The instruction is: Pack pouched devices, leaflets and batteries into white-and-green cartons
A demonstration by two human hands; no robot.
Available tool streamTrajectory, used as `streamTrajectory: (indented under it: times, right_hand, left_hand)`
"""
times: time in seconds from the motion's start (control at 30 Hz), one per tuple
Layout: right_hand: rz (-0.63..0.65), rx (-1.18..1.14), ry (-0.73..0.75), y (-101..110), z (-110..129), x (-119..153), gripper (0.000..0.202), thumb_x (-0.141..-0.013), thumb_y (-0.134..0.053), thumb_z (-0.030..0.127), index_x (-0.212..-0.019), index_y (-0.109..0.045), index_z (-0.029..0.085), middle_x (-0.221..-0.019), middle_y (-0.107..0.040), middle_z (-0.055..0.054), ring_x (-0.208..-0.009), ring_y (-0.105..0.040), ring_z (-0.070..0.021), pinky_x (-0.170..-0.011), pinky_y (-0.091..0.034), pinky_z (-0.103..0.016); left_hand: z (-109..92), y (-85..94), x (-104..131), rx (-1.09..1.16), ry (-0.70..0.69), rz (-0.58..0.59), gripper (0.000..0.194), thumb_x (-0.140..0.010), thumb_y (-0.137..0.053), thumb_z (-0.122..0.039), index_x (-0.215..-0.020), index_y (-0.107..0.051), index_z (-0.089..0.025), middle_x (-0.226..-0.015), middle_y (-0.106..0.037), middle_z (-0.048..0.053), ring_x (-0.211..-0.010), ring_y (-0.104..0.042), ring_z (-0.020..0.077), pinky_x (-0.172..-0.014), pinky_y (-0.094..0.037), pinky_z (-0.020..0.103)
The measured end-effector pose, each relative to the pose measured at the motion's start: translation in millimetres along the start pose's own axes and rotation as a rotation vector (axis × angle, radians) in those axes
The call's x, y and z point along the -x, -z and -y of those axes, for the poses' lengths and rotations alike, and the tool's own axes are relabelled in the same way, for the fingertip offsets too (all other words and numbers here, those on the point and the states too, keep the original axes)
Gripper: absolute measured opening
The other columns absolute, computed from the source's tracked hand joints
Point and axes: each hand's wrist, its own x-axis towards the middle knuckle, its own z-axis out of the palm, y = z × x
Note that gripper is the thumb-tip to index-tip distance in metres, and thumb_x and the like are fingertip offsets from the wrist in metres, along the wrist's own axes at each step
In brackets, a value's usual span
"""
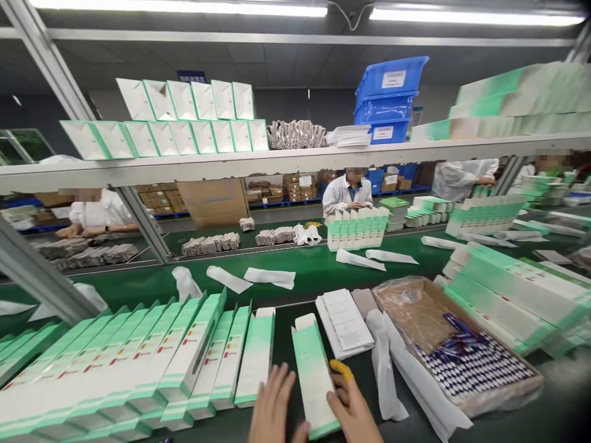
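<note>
An open-topped green and white box (pixel 314 375) lies on the dark work surface in front of me, its flap pointing away. My right hand (pixel 353 403) holds its right side, thumb on the box's face; a yellow cover is on one finger. My left hand (pixel 274 406) is just left of the box, fingers stretched out, with nothing visible in it. To the left, a row of similar boxes (pixel 184 351) leans together. Right of the box lie folded white leaflets (pixel 344 323) and white paper sleeves (pixel 383 363).
At the right, a plastic-lined carton (pixel 471 351) holds many small tubes, with stacked boxes (pixel 517 295) behind it. A green conveyor (pixel 318 271) crosses ahead carrying white sleeves. Above runs a shelf (pixel 286 161) with boxes and blue bins (pixel 388 98). Several people in white work beyond.
</note>
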Motion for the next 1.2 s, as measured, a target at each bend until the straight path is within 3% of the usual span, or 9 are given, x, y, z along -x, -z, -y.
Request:
streamTrajectory:
  times: [0.2,0.33,0.43,0.63,0.83,0.93,1.03,1.13,1.2]
  right_hand:
    - [0.031,0.209,-0.033,-5,26,-16,0.058,-0.086,-0.054,0.050,-0.133,-0.037,0.021,-0.120,-0.060,-0.013,-0.099,-0.064,-0.0243,-0.081,-0.053,-0.034]
    - [0.047,0.481,0.059,-27,43,-33,0.046,-0.089,-0.051,0.044,-0.129,-0.048,0.022,-0.113,-0.060,-0.010,-0.099,-0.062,-0.0236,-0.083,-0.052,-0.034]
    - [0.053,0.653,0.130,-35,43,-41,0.035,-0.091,-0.045,0.040,-0.115,-0.057,0.017,-0.107,-0.058,-0.011,-0.093,-0.062,-0.0236,-0.081,-0.052,-0.035]
    - [0.035,0.799,0.206,-39,34,-41,0.032,-0.094,-0.037,0.032,-0.110,-0.058,0.014,-0.102,-0.060,-0.014,-0.098,-0.060,-0.0271,-0.086,-0.050,-0.041]
    - [0.105,0.862,0.254,-52,59,-34,0.035,-0.092,-0.043,0.019,-0.124,-0.057,0.013,-0.113,-0.061,-0.014,-0.104,-0.062,-0.0261,-0.091,-0.051,-0.040]
    - [0.080,0.934,0.350,-26,84,-4,0.039,-0.092,-0.050,0.025,-0.130,-0.056,0.020,-0.131,-0.056,-0.012,-0.117,-0.057,-0.0278,-0.099,-0.048,-0.040]
    - [-0.128,1.064,0.559,33,102,45,0.039,-0.094,-0.051,0.028,-0.133,-0.054,0.027,-0.130,-0.060,-0.007,-0.119,-0.058,-0.0245,-0.102,-0.048,-0.037]
    - [-0.273,1.321,0.686,108,106,80,0.044,-0.089,-0.060,0.028,-0.133,-0.055,0.026,-0.130,-0.060,-0.010,-0.119,-0.057,-0.0286,-0.101,-0.047,-0.043]
    - [-0.229,1.513,0.680,152,102,88,0.049,-0.084,-0.064,0.026,-0.132,-0.055,0.025,-0.136,-0.055,-0.011,-0.122,-0.054,-0.0325,-0.101,-0.046,-0.048]
  left_hand:
    - [49,28.0,-10,-0.365,0.075,0.040,0.049,-0.091,-0.047,-0.032,-0.138,-0.052,-0.017,-0.145,-0.049,0.014,-0.136,-0.040,0.0386,-0.103,-0.041,0.060]
    - [31,22.8,-23,-0.371,0.043,0.241,0.052,-0.083,-0.052,-0.026,-0.132,-0.058,-0.009,-0.140,-0.051,0.020,-0.133,-0.044,0.0411,-0.105,-0.040,0.060]
    - [18,30.3,-36,-0.350,0.101,0.333,0.048,-0.084,-0.052,-0.024,-0.130,-0.061,-0.015,-0.137,-0.056,0.018,-0.134,-0.042,0.0407,-0.109,-0.033,0.062]
    - [17,55.3,-48,-0.450,0.201,0.326,0.044,-0.083,-0.063,-0.032,-0.127,-0.062,-0.033,-0.130,-0.062,0.015,-0.130,-0.045,0.0459,-0.106,-0.032,0.062]
    - [21,64.1,-43,-0.574,0.121,0.314,0.045,-0.089,-0.054,-0.034,-0.134,-0.055,-0.034,-0.116,-0.068,0.017,-0.131,-0.043,0.0442,-0.105,-0.022,0.071]
    - [28,65.8,-41,-0.529,0.067,0.163,0.043,-0.092,-0.046,-0.033,-0.131,-0.060,-0.024,-0.125,-0.063,0.018,-0.136,-0.036,0.0431,-0.105,-0.020,0.073]
    - [23,60.9,-39,-0.326,-0.122,0.004,0.041,-0.091,-0.046,-0.038,-0.125,-0.063,-0.023,-0.136,-0.056,0.014,-0.137,-0.037,0.0401,-0.107,-0.027,0.067]
    - [-14,42.4,-34,0.010,-0.365,0.082,0.034,-0.094,-0.046,-0.048,-0.119,-0.064,-0.033,-0.130,-0.063,0.004,-0.128,-0.050,0.0290,-0.107,-0.040,0.051]
    - [-52,24.2,-31,0.247,-0.327,0.226,0.044,-0.093,-0.038,-0.061,-0.113,-0.065,-0.034,-0.126,-0.065,0.004,-0.128,-0.050,0.0272,-0.108,-0.041,0.048]
